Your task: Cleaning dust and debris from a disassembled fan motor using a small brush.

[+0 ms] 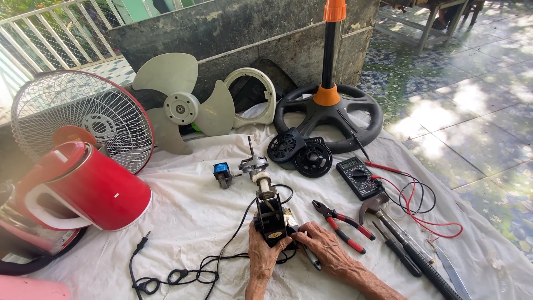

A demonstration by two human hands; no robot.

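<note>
Head view: left hand [262, 256] grips the lower left side of the black fan motor housing [270, 222] standing on the white cloth [189, 216] | right hand [325, 247] pinches its right edge | red-handled pliers [341, 220] just beside | multimeter [360, 176] behind | red kettle [89, 189] far left.

The left hand [262, 256] and right hand [327, 251] cover the lower part of the black motor housing [270, 222]; its base is not visible. Both forearms are cut off by the bottom edge. The fan stand pole [330, 50] is cut off by the top edge. At far left, the red kettle [83, 189] is blurred, and the dark appliance [25, 250] below it runs out of frame. The multimeter [359, 176] display is too small to read. The knife [452, 275] at lower right is cropped.
</note>
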